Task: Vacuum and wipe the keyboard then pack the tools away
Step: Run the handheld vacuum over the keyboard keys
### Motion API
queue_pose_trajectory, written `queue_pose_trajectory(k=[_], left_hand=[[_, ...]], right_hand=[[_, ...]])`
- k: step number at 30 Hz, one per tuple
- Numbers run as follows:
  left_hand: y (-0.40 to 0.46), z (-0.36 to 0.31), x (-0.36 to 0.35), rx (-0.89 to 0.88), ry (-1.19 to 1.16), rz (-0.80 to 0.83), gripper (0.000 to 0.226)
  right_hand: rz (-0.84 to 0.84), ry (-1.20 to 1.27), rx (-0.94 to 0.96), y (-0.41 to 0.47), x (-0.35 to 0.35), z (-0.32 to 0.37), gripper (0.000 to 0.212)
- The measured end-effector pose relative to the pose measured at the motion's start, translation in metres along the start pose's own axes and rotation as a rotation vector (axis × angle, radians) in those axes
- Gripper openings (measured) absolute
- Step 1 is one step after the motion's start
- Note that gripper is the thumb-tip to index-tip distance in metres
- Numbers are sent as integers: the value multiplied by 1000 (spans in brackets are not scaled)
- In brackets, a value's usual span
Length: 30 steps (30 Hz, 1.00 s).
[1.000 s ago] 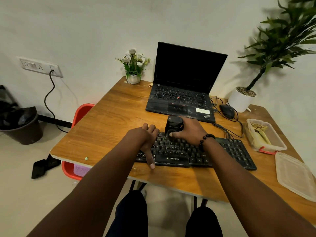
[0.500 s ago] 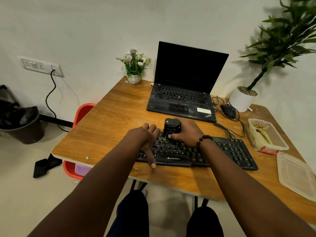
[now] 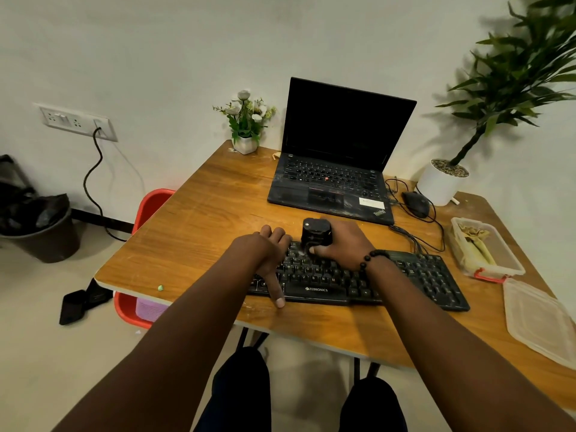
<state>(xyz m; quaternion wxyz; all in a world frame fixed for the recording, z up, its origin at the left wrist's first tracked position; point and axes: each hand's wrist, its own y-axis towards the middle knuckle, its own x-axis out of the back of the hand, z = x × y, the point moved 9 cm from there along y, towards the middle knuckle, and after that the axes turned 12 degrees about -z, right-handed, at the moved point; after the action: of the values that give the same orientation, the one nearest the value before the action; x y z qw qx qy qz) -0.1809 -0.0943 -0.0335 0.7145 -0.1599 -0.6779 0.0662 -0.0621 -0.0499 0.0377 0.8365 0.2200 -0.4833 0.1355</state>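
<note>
A black keyboard [image 3: 414, 275] lies along the near edge of the wooden table [image 3: 199, 219]. My right hand [image 3: 346, 244] grips a small black round desk vacuum [image 3: 315, 232] standing upright on the keyboard's upper left keys. My left hand [image 3: 268, 254] rests on the keyboard's left end, fingers curled over the far edge and thumb down on the front edge, holding it steady. A clear plastic box [image 3: 486, 247] with yellow-green cloths stands at the right, its loose lid [image 3: 539, 319] lying nearer me.
An open black laptop [image 3: 339, 157] sits behind the keyboard, with a wired mouse [image 3: 416, 204] and cables to its right. A small flower pot [image 3: 246, 141] and a large potted plant [image 3: 442, 182] stand at the back. A red chair [image 3: 149, 207] and a bin [image 3: 43, 229] are on the left.
My right hand has slid the vacuum a little to the left along the keyboard's top rows. My left hand has stayed in place on the keyboard's left end.
</note>
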Motion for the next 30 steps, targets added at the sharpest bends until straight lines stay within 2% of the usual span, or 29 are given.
queue_pose_trajectory(k=[4,7,10,12,14,16,18,22,26,30], left_hand=[[3,1,-1,-1,9,1,152],[3,2,-2,-1,14,-1,151],[3,1,-1,-2,21,10,152],[3,1,-2,-1,18,20,152],[3,1,-3,1,16,20,152],[3,1,-3,-1,24,28,153],[4,0,-3,-3,32,37,153],[3,-1,-2,2,39,40,152],[3,-2,-2,3,52,46,153],[5,-1,-3,8,47,48,154]], right_hand=[[-104,-77,-18,4,13,-8,42],[-30,-7,-25,3,8,-11,43],[-49,-186,24,6,12,-11,38],[-86,-131,-1,9,22,-13,41],[-22,-39,-21,8,23,-18,46],[38,-91,-11,4,20,-26,50],[-7,-145,-44,4,28,-37,53],[5,-37,-77,-1,35,-47,55],[-51,-145,-112,-2,41,-60,56],[-4,-20,-129,-6,37,-65,55]])
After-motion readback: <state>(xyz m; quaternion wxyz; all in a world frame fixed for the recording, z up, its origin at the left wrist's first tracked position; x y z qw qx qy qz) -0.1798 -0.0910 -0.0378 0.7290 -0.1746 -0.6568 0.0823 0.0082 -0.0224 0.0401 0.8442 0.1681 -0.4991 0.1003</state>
